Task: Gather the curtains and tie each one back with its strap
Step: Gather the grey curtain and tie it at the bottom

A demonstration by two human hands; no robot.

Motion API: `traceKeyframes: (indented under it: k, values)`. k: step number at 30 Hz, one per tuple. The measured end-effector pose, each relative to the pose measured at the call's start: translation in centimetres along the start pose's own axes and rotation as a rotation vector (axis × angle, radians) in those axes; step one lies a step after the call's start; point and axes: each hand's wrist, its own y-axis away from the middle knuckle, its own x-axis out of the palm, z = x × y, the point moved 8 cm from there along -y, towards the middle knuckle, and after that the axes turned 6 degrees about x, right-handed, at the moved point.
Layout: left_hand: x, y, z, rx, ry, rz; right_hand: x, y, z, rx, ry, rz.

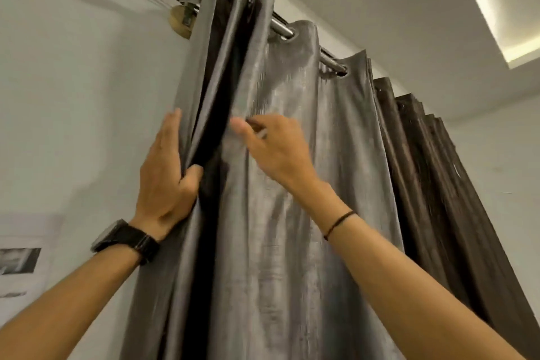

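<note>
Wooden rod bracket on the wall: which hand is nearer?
Left. The left hand grips the curtain's edge folds below the bracket; the right hand is further right.

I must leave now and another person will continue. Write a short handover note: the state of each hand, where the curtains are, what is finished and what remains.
Left hand: closed on the gathered left folds of the shiny grey eyelet curtain, thumb tucked into a fold.
Right hand: open, fingers on the flat middle of that grey curtain, pinching nothing that I can see.
Curtains: the grey one hangs on the chrome metal rod, partly bunched toward the left end; the dark brown pleated curtain hangs to its right.
Done: gathering of the grey curtain has begun.
Left: finish gathering, tie both curtains back. No strap is in view.
</note>
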Motion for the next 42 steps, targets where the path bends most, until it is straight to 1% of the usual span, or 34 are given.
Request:
traceKeyframes:
  k: [2,3,4,6,8,10,12,13,15,16,17,19,21,22,23,24,26,27,28,29,30,32,33,34,36,37,39,42]
  values:
    - [0.5,-0.7,-1.2,-0.013,0.035,0.034,-3.3,0.7,-5.5,0.189,-0.082,-0.205]
    - [0.8,-1.1,-1.8,-0.014,0.043,0.045,-4.6,1.0,-8.6,0.309,-0.025,-0.292]
    - [0.9,-1.6,-2.4,-0.015,0.043,0.055,-5.8,1.3,-11.7,0.431,0.113,-0.338]
    - [1.3,-2.5,-3.3,-0.022,0.045,0.087,-7.1,2.2,-17.4,0.639,0.392,-0.295]
    - [1.7,-3.0,-4.1,-0.023,0.074,0.133,-7.6,3.4,-21.8,0.765,0.478,-0.201]
    - [2.0,-3.3,-5.0,-0.003,0.123,0.174,-7.3,4.5,-25.0,0.824,0.386,-0.104]
    - [2.4,-3.4,-5.5,-0.002,0.184,0.211,-6.3,5.1,-27.1,0.855,0.168,-0.041]
    - [2.5,-3.3,-5.6,-0.012,0.215,0.227,-6.0,5.3,-27.5,0.868,0.062,-0.051]
    - [2.8,-3.3,-5.7,-0.030,0.274,0.252,-5.7,5.2,-27.7,0.873,-0.103,-0.128]
    - [2.9,-3.3,-5.7,-0.028,0.300,0.263,-5.4,4.7,-27.4,0.862,-0.180,-0.151]
    - [2.9,-3.3,-5.7,-0.023,0.322,0.271,-5.0,4.0,-26.6,0.839,-0.252,-0.141]
    - [2.9,-3.3,-5.8,-0.020,0.348,0.275,-3.6,1.9,-24.2,0.741,-0.340,-0.049]
    - [2.6,-3.2,-5.7,-0.030,0.364,0.271,-2.1,-0.5,-21.5,0.616,-0.320,0.012]
    - [2.5,-3.1,-5.5,-0.038,0.370,0.268,-1.4,-1.6,-20.4,0.572,-0.296,0.014]
    - [2.3,-3.1,-5.4,-0.050,0.375,0.265,-1.0,-2.4,-19.3,0.549,-0.265,-0.011]
    - [1.9,-3.0,-5.2,-0.065,0.372,0.257,-0.9,-3.1,-18.4,0.542,-0.257,-0.076]
    - [0.9,-3.0,-4.5,-0.098,0.356,0.238,-2.6,-3.9,-17.5,0.585,-0.300,-0.332]
    - [0.4,-3.0,-4.2,-0.112,0.349,0.231,-3.6,-3.8,-17.4,0.634,-0.385,-0.443]
    - [-0.1,-2.9,-3.9,-0.120,0.343,0.230,-4.0,-3.7,-17.7,0.684,-0.497,-0.488]
    - [-0.6,-2.8,-3.8,-0.117,0.332,0.236,-3.9,-3.8,-17.8,0.726,-0.552,-0.465]
    - [-0.9,-2.6,-3.8,-0.109,0.314,0.249,-3.8,-3.9,-17.6,0.737,-0.490,-0.391]
    - [-1.3,-2.3,-3.7,-0.104,0.267,0.275,-3.6,-4.4,-17.2,0.690,-0.218,-0.252]
    - [-1.3,-2.2,-3.6,-0.116,0.246,0.285,-3.9,-4.4,-16.9,0.671,-0.093,-0.250]
    - [-1.4,-2.2,-3.5,-0.136,0.236,0.293,-4.2,-4.4,-16.9,0.667,-0.015,-0.287]
    - [-1.4,-2.0,-3.4,-0.153,0.241,0.317,-4.4,-4.8,-15.4,0.645,0.072,-0.367]
    - [-1.3,-1.9,-3.5,-0.144,0.252,0.334,-3.7,-5.6,-13.5,0.581,0.096,-0.350]
    - [-1.0,-2.0,-3.7,-0.127,0.280,0.350,-1.5,-7.6,-7.0,0.352,0.051,-0.252]
    - [-1.0,-2.6,-3.3,-0.141,0.317,0.290,-0.3,-10.3,3.7,-0.013,-0.017,-0.244]
